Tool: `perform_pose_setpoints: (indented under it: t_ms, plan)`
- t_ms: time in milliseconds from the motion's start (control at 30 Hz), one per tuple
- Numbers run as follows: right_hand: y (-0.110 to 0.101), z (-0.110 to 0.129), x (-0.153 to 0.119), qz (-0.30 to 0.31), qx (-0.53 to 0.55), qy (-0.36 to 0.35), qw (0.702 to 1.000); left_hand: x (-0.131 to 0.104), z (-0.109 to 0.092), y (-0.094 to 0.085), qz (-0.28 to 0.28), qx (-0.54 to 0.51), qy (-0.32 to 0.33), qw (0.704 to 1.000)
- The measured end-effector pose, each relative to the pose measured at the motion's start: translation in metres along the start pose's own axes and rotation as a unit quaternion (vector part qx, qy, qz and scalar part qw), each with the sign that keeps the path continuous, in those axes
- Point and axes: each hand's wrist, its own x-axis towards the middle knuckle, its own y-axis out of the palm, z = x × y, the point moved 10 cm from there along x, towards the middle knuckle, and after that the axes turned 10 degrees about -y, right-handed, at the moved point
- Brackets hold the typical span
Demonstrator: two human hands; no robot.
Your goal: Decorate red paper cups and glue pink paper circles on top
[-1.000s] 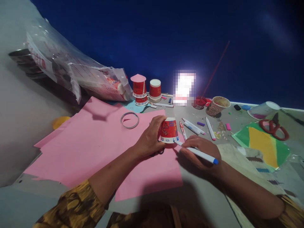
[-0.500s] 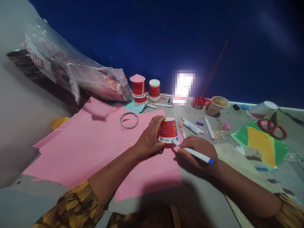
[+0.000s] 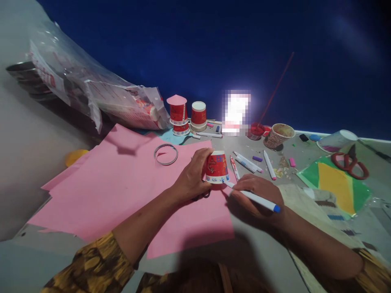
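Just right of centre frame, the left hand (image 3: 192,175) gripped the red cup (image 3: 217,165) wide end down, its axis near upright, while the right hand (image 3: 259,187) held the white marker (image 3: 263,202) slantwise, tip at the cup's lower band.

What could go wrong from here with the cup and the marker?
The left hand grips the red cup at one side, so it might turn under the white marker and spoil the blue marks near its rim. Pink paper lies beneath, so if the right hand slipped, the tip could stain it.
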Motion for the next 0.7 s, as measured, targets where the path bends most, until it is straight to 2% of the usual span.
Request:
perform_pose_setpoints:
  t_ms: [167,400,600,700]
  plan:
    - [0.0048,0.0004,0.0009,0.032,0.008,0.005,0.999,-0.001,-0.0003,-0.0014,-0.008,-0.01,-0.001,1.0]
    - [0.0027,-0.0024,-0.0013,-0.001,-0.007,0.002,1.0,-0.0014,0.001,0.0038,0.022,-0.02,-0.036,0.999]
    - [-0.001,0.0038,0.0012,-0.032,-0.01,-0.017,0.999,-0.002,-0.0081,0.0022,0.004,0.021,0.033,0.999]
    - [-0.0007,0.0028,0.0012,-0.021,-0.015,-0.01,1.0,-0.0016,-0.0064,0.0027,0.01,0.011,0.022,1.0]
